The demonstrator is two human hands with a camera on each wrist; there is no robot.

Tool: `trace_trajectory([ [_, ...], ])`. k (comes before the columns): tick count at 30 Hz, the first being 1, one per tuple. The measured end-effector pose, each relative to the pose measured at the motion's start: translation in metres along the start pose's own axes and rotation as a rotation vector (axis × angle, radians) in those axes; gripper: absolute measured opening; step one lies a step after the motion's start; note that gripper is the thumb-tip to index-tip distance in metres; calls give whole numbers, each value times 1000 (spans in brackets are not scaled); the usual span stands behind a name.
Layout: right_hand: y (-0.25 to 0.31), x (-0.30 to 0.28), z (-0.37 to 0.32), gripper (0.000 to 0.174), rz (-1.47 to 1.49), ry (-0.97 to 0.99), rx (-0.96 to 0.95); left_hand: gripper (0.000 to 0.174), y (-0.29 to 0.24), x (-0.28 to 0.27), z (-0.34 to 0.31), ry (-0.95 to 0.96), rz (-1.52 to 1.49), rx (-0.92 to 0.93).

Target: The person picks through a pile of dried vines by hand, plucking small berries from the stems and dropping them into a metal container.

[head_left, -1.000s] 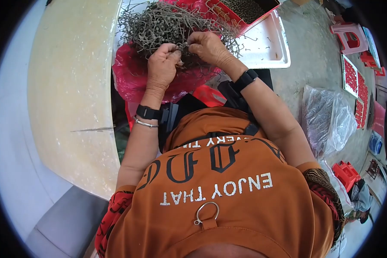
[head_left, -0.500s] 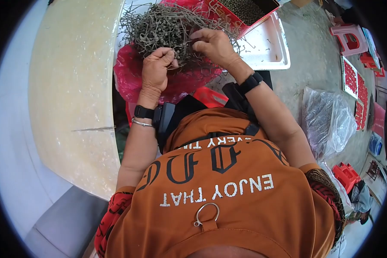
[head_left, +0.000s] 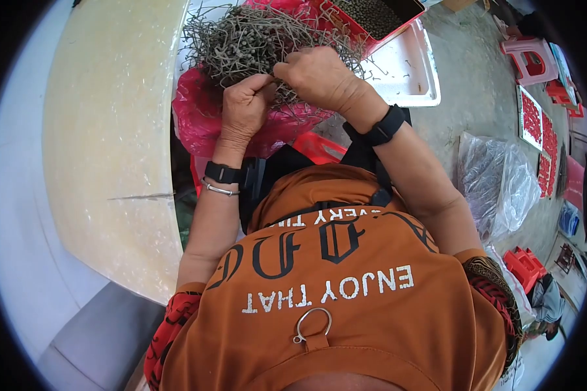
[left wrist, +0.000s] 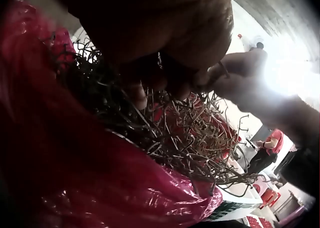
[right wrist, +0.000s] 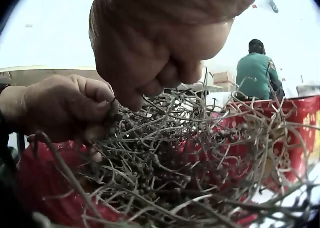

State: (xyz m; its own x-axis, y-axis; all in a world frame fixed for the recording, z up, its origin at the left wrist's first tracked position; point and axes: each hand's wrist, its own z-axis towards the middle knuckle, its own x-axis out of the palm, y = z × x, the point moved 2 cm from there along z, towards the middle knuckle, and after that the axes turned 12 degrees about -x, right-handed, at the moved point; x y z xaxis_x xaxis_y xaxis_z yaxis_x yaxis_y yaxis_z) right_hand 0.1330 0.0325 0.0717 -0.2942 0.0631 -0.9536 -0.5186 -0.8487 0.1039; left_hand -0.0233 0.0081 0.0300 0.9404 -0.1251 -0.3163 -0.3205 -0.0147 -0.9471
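A tangled heap of thin, grey-brown dried stems with small knobby ends lies on a crumpled pink plastic bag. At the near side of the heap, my left hand pinches a dried stem between thumb and forefinger. My right hand meets it from the right, its curled fingers gripping at the same stem. In the right wrist view the left hand's thumb and fingertips show beside the right hand's fingers, just above the heap. The palms hide most of the stem.
Behind the heap, a red box holds many small dark round pieces. Under it is a white foam tray with a few loose stems. A pale tabletop runs along the left. A clear plastic bag and stools lie on the right; people are farther off.
My right hand has moved left from over the heap, its fingers curling in, and now meets the left hand. The left hand has shifted slightly right.
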Motion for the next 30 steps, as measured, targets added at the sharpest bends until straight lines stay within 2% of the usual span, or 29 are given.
trace_trajectory([
  [5,2,-5,-9,8,-113,-173,-161,5,-8,3,3,-75,114,60],
  [8,-1,-2,-16,10,-73,-190,-89,9,-8,4,5,-30,257,152],
  [10,-1,3,-18,11,-47,-202,-52,11,-7,4,4,-31,251,154],
  [13,-5,7,-18,12,380,-422,251,15,-6,6,2,-28,231,161],
  [14,-7,6,-17,12,379,-424,249,14,-7,7,2,-33,251,175],
  [17,-17,16,-19,11,1356,-492,916,12,-8,8,5,-42,292,207],
  [18,-16,17,-18,11,1357,-491,916,13,-10,8,5,-56,295,233],
  [21,-14,22,-17,12,1597,-624,994,13,-10,6,7,-85,301,288],
  [22,-27,37,-22,12,1597,-620,995,14,-4,2,6,-100,317,258],
  [24,-66,54,-36,13,379,-724,555,15,6,-6,6,-133,350,203],
  [25,-69,41,-39,13,374,-730,559,15,7,-5,8,-128,351,209],
  [28,-74,12,-46,13,1200,-646,886,17,18,-4,2,-65,104,-3],
  [29,-69,9,-44,13,1199,-642,878,17,19,-4,3,-73,101,-1],
  [30,-61,6,-41,13,1319,-648,845,17,22,-5,6,-66,-38,-66],
])
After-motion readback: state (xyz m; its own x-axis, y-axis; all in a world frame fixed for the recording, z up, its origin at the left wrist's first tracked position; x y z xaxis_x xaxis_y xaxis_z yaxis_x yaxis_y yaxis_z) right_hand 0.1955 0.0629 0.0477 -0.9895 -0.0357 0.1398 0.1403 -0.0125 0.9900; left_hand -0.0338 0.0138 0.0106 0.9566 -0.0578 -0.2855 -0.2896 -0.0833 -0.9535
